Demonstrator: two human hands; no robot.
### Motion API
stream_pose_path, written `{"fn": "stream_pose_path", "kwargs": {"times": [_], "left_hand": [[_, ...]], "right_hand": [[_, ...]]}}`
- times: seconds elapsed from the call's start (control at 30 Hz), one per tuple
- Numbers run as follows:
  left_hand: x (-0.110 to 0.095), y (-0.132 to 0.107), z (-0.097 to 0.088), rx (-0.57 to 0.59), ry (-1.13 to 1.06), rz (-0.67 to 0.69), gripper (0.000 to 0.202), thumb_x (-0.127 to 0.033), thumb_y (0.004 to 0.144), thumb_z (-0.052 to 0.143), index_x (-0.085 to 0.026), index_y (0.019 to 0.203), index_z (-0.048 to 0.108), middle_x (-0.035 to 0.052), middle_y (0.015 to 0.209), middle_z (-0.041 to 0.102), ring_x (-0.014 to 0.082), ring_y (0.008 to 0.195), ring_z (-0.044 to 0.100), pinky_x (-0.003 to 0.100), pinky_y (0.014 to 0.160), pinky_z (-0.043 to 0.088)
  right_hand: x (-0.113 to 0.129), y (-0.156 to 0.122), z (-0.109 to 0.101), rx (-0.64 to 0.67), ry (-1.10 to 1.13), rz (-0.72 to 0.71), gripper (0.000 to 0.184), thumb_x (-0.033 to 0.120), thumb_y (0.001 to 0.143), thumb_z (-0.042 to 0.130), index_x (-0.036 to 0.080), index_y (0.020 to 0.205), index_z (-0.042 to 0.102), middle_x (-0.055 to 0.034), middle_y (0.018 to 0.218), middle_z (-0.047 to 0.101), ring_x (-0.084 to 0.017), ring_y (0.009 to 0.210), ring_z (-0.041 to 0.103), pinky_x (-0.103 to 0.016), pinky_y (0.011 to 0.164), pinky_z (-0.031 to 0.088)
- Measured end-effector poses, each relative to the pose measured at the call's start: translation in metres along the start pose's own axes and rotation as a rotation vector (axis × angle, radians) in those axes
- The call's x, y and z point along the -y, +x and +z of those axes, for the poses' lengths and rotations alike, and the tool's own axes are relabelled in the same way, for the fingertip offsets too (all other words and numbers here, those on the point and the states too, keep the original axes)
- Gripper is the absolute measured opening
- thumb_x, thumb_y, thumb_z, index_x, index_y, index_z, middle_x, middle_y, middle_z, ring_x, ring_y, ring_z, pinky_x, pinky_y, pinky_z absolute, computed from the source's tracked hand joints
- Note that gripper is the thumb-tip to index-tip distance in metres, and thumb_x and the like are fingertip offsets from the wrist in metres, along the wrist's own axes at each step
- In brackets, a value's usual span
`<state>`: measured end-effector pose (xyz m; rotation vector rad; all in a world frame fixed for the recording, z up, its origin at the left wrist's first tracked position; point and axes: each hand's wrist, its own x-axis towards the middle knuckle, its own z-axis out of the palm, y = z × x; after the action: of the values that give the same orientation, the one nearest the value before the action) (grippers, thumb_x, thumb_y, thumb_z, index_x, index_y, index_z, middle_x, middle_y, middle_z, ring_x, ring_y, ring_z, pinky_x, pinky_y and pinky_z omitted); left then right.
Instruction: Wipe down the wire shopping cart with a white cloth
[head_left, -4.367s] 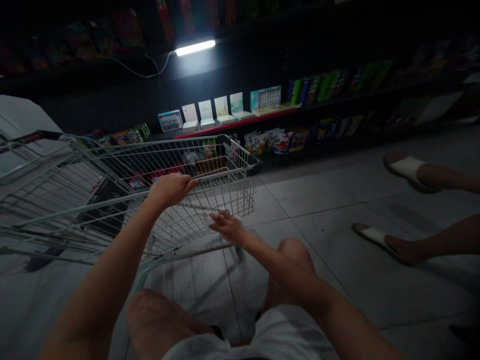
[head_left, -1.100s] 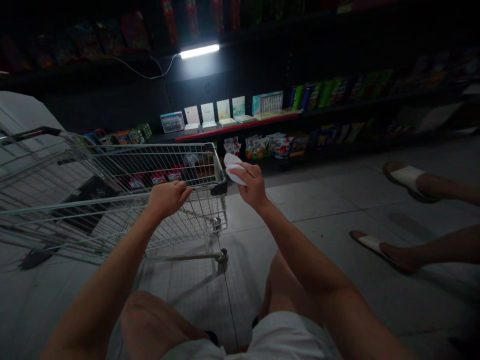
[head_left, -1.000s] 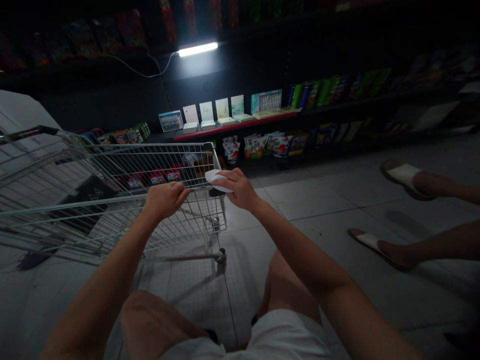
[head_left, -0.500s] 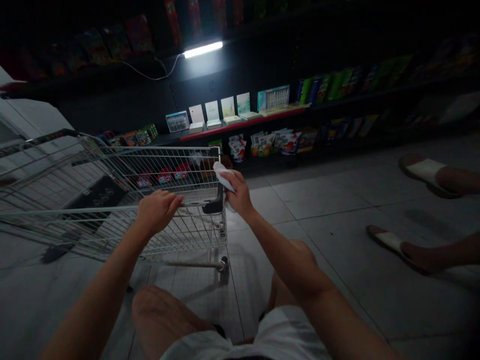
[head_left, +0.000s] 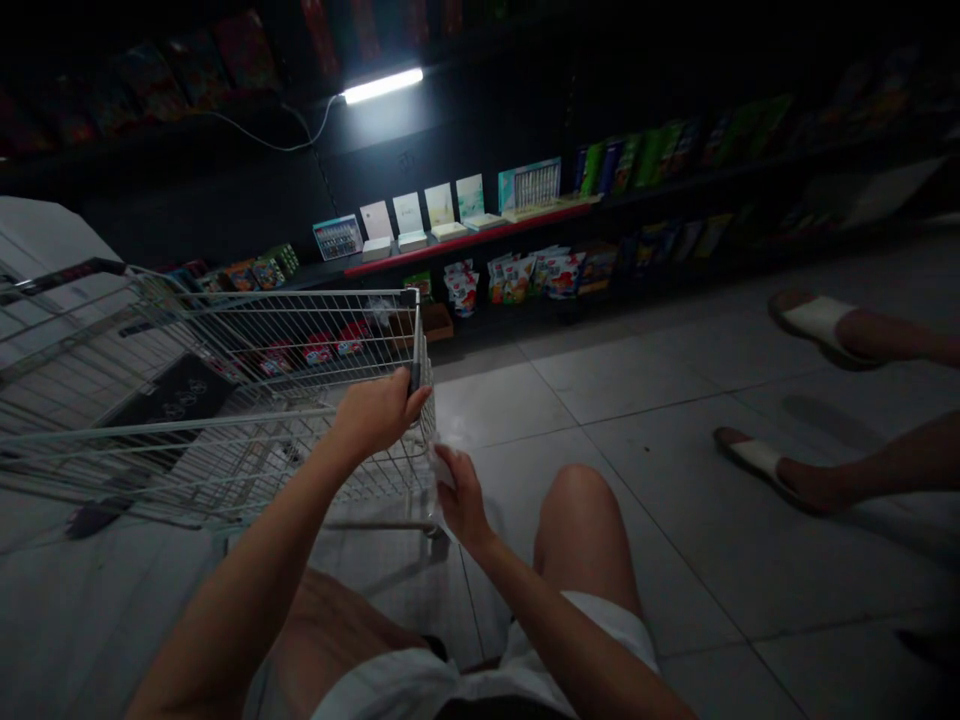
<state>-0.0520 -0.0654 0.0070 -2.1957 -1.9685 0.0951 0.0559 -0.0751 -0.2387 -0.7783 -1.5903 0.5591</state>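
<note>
A metal wire shopping cart (head_left: 187,432) stands in front of me and to the left, its end with a dark corner piece pointing right. My left hand (head_left: 379,410) is closed around the near corner of the cart's top rim. Lower and just to the right, my right hand (head_left: 465,502) holds a thin white cloth (head_left: 444,472) beside the cart's end wires. Its fingers are pinched on the cloth, part of which they hide. Whether the cloth touches the wires, I cannot tell.
Behind the cart runs a dark shelf with a red edge (head_left: 465,236), boxed goods and snack bags (head_left: 461,288). A lit tube lamp (head_left: 382,86) hangs above. At right, another person's feet in light slip-on shoes (head_left: 821,318) stand on the tiled floor (head_left: 517,390).
My left hand has slid right along the rim to the corner. My right hand has dropped with the cloth from the top corner to lower beside the cart's end.
</note>
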Motion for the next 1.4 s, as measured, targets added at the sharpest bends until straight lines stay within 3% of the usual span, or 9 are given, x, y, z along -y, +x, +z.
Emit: {"fn": "stream_pose_path", "kwargs": {"times": [0.1, 0.2, 0.43, 0.67, 0.87, 0.97, 1.1, 1.27, 1.4], "left_hand": [[0.007, 0.004, -0.004, 0.043, -0.079, 0.052, 0.046, -0.049, 0.101, 0.021, -0.018, 0.104, 0.055, 0.0115, 0.098, 0.073, 0.0250, 0.090, 0.069, 0.033, 0.073, 0.044], [0.009, 0.007, -0.006, 0.067, -0.114, 0.083, 0.043, -0.051, 0.100, 0.026, -0.018, 0.102, 0.055, 0.0116, 0.098, 0.072, 0.0252, 0.088, 0.068, 0.033, 0.071, 0.043], [0.001, 0.004, 0.001, 0.006, -0.005, 0.011, 0.056, -0.066, 0.094, 0.031, -0.017, 0.105, 0.056, 0.0141, 0.092, 0.073, 0.0303, 0.084, 0.070, 0.035, 0.066, 0.043], [-0.002, 0.005, 0.005, -0.047, 0.059, -0.003, 0.052, -0.058, 0.096, 0.028, -0.016, 0.101, 0.060, 0.0149, 0.093, 0.074, 0.0311, 0.085, 0.071, 0.036, 0.067, 0.044], [0.001, 0.004, 0.004, -0.042, 0.065, 0.028, 0.050, -0.055, 0.096, 0.031, -0.016, 0.099, 0.061, 0.0147, 0.092, 0.074, 0.0289, 0.083, 0.070, 0.036, 0.068, 0.044], [0.006, 0.002, 0.004, -0.038, 0.095, 0.042, 0.049, -0.054, 0.096, 0.030, -0.016, 0.099, 0.060, 0.0140, 0.091, 0.074, 0.0280, 0.084, 0.070, 0.034, 0.067, 0.042], [0.015, -0.003, 0.004, -0.025, 0.140, 0.051, 0.048, -0.054, 0.097, 0.029, -0.017, 0.099, 0.059, 0.0119, 0.090, 0.074, 0.0255, 0.081, 0.070, 0.032, 0.065, 0.040], [0.031, -0.013, 0.003, 0.008, 0.180, 0.047, 0.049, -0.056, 0.096, 0.028, -0.019, 0.098, 0.059, 0.0104, 0.090, 0.075, 0.0250, 0.079, 0.070, 0.032, 0.062, 0.037], [0.044, -0.023, 0.003, 0.015, 0.188, 0.035, 0.048, -0.056, 0.096, 0.028, -0.019, 0.096, 0.059, 0.0106, 0.087, 0.075, 0.0269, 0.080, 0.070, 0.033, 0.060, 0.035]], "right_hand": [[0.031, 0.037, -0.006, -0.049, 0.010, -0.045, 0.051, 0.021, 0.090, 0.045, 0.027, 0.141, 0.047, -0.0111, 0.133, 0.050, -0.026, 0.125, 0.050, -0.046, 0.108, 0.046], [0.035, 0.051, 0.006, -0.041, -0.054, -0.070, 0.055, 0.025, 0.092, 0.044, 0.023, 0.146, 0.041, -0.0144, 0.140, 0.046, -0.030, 0.131, 0.046, -0.052, 0.111, 0.042], [0.000, -0.014, 0.020, 0.217, -0.216, -0.242, 0.050, 0.004, 0.081, 0.049, 0.031, 0.118, 0.068, -0.0078, 0.133, 0.058, -0.028, 0.116, 0.055, -0.046, 0.092, 0.050], [0.007, 0.000, 0.002, 0.004, -0.094, -0.154, 0.043, 0.016, 0.086, 0.052, 0.031, 0.125, 0.064, -0.0081, 0.132, 0.052, -0.025, 0.117, 0.052, -0.047, 0.100, 0.048], [-0.044, -0.045, 0.022, 0.308, -0.140, -0.222, 0.059, -0.001, 0.066, 0.049, 0.032, 0.110, 0.072, -0.0069, 0.114, 0.062, -0.025, 0.108, 0.057, -0.045, 0.090, 0.054], [-0.058, -0.061, 0.027, 0.288, -0.083, -0.133, 0.060, 0.000, 0.060, 0.048, 0.029, 0.106, 0.073, -0.0080, 0.113, 0.062, -0.025, 0.110, 0.057, -0.044, 0.091, 0.056], [-0.049, -0.041, 0.020, 0.151, 0.068, -0.051, 0.049, 0.002, 0.061, 0.046, 0.026, 0.095, 0.073, -0.0065, 0.108, 0.062, -0.023, 0.106, 0.061, -0.040, 0.089, 0.056], [-0.013, 0.005, 0.011, -0.103, 0.110, 0.079, 0.047, 0.005, 0.070, 0.047, 0.026, 0.107, 0.068, -0.0077, 0.114, 0.057, -0.023, 0.112, 0.058, -0.040, 0.098, 0.052], [0.005, 0.034, 0.037, -0.013, 0.178, -0.001, 0.042, 0.011, 0.075, 0.049, 0.025, 0.112, 0.065, -0.0084, 0.117, 0.054, -0.022, 0.114, 0.056, -0.039, 0.101, 0.049]]}}
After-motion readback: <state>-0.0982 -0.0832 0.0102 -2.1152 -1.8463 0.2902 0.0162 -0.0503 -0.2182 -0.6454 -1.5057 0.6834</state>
